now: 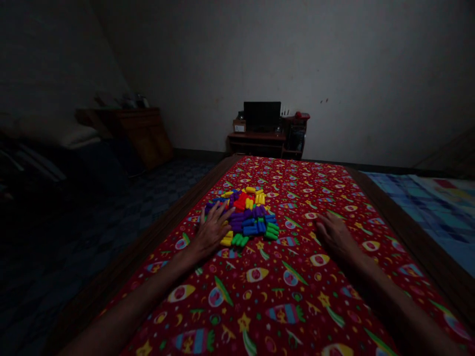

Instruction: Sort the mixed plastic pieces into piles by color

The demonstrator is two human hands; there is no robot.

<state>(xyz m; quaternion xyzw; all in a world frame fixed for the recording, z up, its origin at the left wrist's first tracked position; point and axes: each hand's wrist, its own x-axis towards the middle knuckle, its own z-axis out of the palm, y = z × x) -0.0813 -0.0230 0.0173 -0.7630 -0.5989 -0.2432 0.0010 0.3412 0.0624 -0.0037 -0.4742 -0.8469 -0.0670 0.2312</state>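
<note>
A pile of small plastic blocks (248, 213) in purple, red, yellow, blue and green lies on a red patterned cloth (282, 277) that covers a table. My left hand (213, 229) rests flat with fingers spread on the pile's left edge, touching the purple and yellow pieces. Lying palm down on the cloth to the right of the pile is my right hand (335, 232), fingers stretched out and holding nothing, a short gap from the green blocks.
The table's wooden edge (174, 217) shows along the left and right sides. A low desk with a dark screen (261, 116) stands against the far wall. A wooden cabinet (143, 131) is at the back left. A blue patterned mat (434, 207) lies on the right.
</note>
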